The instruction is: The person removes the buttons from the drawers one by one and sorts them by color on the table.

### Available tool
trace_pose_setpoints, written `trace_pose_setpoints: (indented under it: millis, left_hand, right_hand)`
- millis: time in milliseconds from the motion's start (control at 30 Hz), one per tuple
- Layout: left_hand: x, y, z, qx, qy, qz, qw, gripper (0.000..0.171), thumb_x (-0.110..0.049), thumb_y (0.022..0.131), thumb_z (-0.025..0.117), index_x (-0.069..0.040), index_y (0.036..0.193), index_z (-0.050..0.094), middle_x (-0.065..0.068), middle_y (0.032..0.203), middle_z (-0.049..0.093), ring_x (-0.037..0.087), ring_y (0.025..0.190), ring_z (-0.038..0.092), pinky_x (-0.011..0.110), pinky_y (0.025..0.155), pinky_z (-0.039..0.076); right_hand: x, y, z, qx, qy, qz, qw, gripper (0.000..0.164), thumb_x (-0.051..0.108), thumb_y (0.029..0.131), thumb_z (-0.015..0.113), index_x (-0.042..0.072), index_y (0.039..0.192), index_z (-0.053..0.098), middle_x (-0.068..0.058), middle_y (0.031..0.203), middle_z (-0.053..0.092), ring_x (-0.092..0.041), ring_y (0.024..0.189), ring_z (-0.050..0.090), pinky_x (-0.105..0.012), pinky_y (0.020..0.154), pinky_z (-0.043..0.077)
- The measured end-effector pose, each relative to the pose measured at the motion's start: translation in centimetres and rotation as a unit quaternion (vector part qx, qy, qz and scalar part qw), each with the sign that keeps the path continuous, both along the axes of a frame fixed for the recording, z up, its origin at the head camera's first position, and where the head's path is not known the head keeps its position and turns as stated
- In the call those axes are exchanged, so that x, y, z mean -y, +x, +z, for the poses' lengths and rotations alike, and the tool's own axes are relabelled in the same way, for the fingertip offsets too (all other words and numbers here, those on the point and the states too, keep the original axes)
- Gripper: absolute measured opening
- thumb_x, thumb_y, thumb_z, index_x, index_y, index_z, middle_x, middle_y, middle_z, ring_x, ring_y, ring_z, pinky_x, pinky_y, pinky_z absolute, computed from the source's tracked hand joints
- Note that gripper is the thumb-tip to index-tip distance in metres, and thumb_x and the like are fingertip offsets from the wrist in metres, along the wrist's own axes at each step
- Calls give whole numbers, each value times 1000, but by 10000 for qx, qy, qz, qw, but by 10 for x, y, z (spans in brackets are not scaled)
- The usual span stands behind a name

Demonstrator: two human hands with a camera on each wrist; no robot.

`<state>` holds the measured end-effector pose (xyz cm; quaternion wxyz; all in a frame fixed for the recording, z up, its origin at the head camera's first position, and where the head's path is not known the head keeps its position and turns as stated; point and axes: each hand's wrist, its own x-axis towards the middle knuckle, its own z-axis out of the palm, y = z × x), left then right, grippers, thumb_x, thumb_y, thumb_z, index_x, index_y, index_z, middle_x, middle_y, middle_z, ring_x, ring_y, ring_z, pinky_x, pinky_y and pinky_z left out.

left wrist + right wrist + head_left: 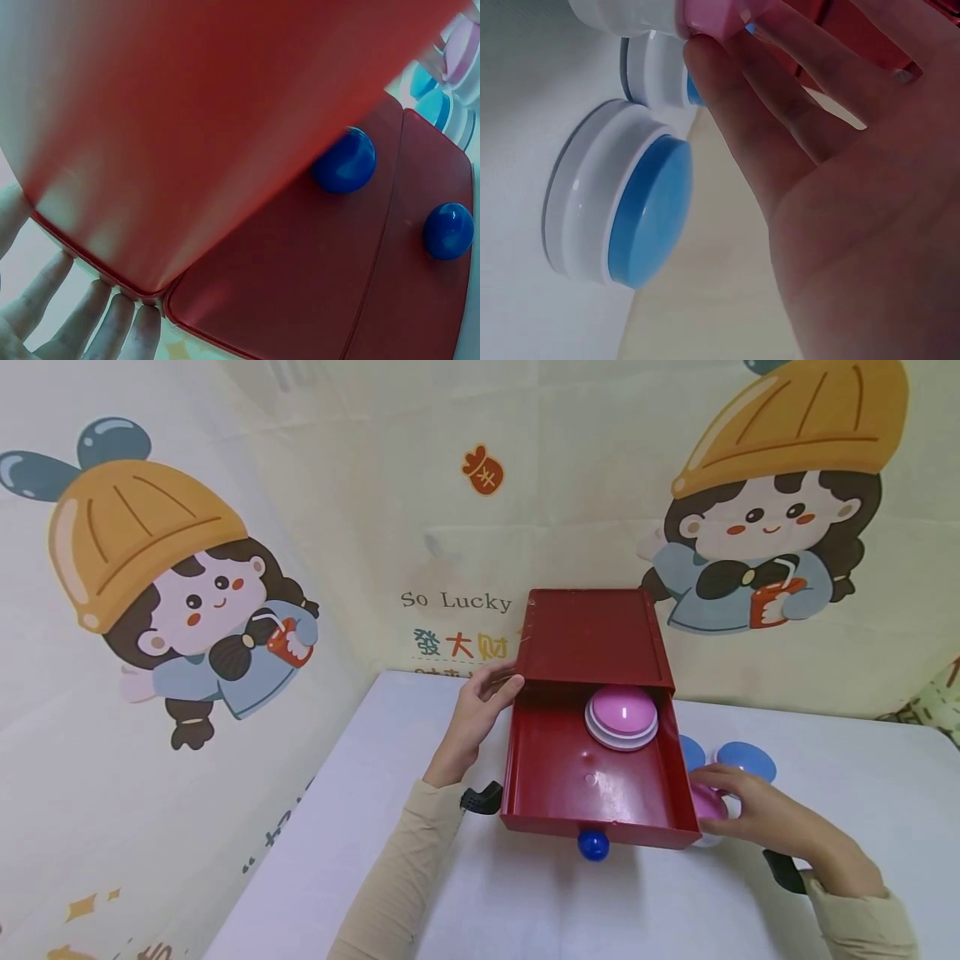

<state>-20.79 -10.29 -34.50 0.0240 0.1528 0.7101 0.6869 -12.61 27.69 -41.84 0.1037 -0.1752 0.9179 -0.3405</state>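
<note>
Table (405, 735), red drawer (551, 777), pink button (624, 710) inside

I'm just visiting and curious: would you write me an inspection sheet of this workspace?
Surface: white table, under everything being handled.
Job's things: red cabinet with its top drawer pulled out; one pink-topped button sits at the drawer's back right; a second pink-topped button is outside, to the right.
Clutter: two blue-topped buttons right of the cabinet, in neither hand.
Left hand: touches the left side where drawer and cabinet meet.
Right hand: holds the second pink-topped button; whether that is lifted is unclear.
Cables: nothing seen.
Surroundings: pale backdrop with printed cartoon figures.
</note>
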Motion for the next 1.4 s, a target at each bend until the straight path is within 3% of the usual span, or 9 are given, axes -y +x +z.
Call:
trace_pose_setpoints:
  millis: [133, 600, 867, 1400]
  left_hand:
    - [-1, 0, -1, 3, 1, -25, 10000, 46, -22, 99, 62, -6, 141, 50, 11, 139, 55, 22, 128, 56, 36, 105, 49]
    - [-3, 0, 0, -45, 16, -63, 10000, 47, -21, 99, 62, -7, 142, 50, 10, 140, 55, 22, 128, 55, 35, 105, 50]
    - [-2, -17, -24, -57, 78, 9, 10000, 46, -25, 99, 63, -14, 142, 51, 5, 140, 55, 19, 129, 55, 35, 105, 49]
    - [-2, -17, -28, -118, 179, 134, 9997, 42, -31, 96, 66, -21, 136, 56, 0, 134, 59, 16, 124, 58, 35, 103, 51]
  right_hand:
    - [1, 1, -2, 102, 85, 7, 9999, 70, 30, 72, 88, 1, 128, 59, -19, 123, 62, -42, 111, 59, -32, 67, 62]
    - [2, 1, -8, -312, 379, 182, 9986, 65, 30, 70, 90, 2, 124, 65, -18, 123, 62, -43, 115, 56, -37, 72, 62]
    - [4, 1, -13, -347, 428, 196, 9983, 65, 31, 67, 91, 3, 120, 68, -18, 123, 62, -43, 115, 55, -37, 72, 62]
    - [7, 5, -11, -78, 417, -83, 9991, 71, 37, 65, 92, 6, 123, 65, -18, 126, 58, -43, 117, 54, -34, 68, 62]
